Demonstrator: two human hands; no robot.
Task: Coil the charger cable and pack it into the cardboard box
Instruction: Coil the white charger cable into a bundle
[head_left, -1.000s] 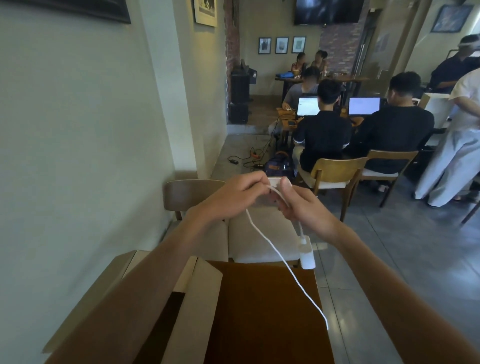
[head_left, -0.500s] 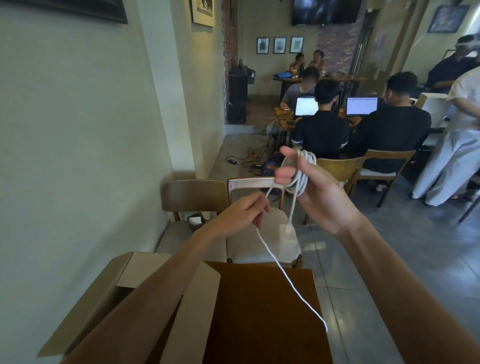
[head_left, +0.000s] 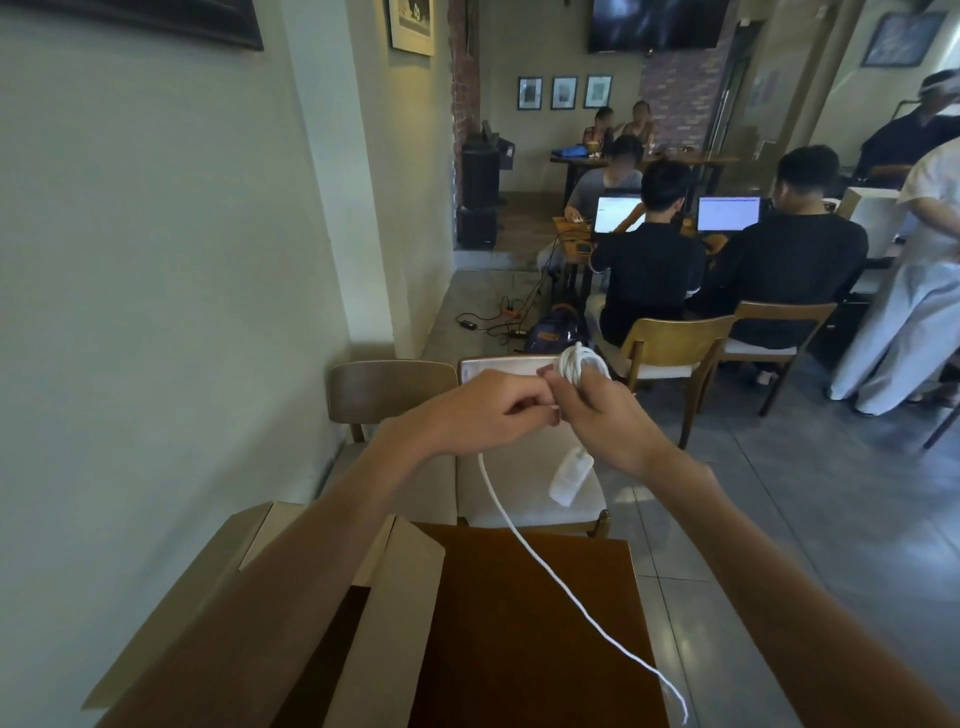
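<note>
A: Where is the charger cable (head_left: 524, 540) held?

B: It is held up in front of the body by both hands, over the far edge of a brown table (head_left: 524, 623). Several white loops (head_left: 582, 364) are wound around the fingers of the right hand (head_left: 602, 415), above the knuckles.

A: How are the fingers of that hand set?

B: They are curled and pressed together inside the loops. The left hand (head_left: 488, 410) is brought up against the right, and the cable is pinched between its thumb and fingertips, just where the 2 hands meet.

A: And the rest of the cable?

B: 1 loose strand is seen running down from the left hand, across the table, towards the lower right, where its free end (head_left: 683, 714) hangs past the table's edge. The white charger plug (head_left: 569, 478) is seen dangling below the right hand, blurred, in front of a cushioned chair (head_left: 519, 499).

A: Where is the cardboard box (head_left: 395, 597)?

B: It is placed on the left part of the table, beside the wall (head_left: 156, 312), with its flaps opened. It is partly covered by the left forearm. Nothing of the cable is seen inside it.

A: What else is shown?

B: 2 seated persons (head_left: 649, 270) at lit laptops (head_left: 727, 213) are seen farther back, well apart from the hands.
</note>
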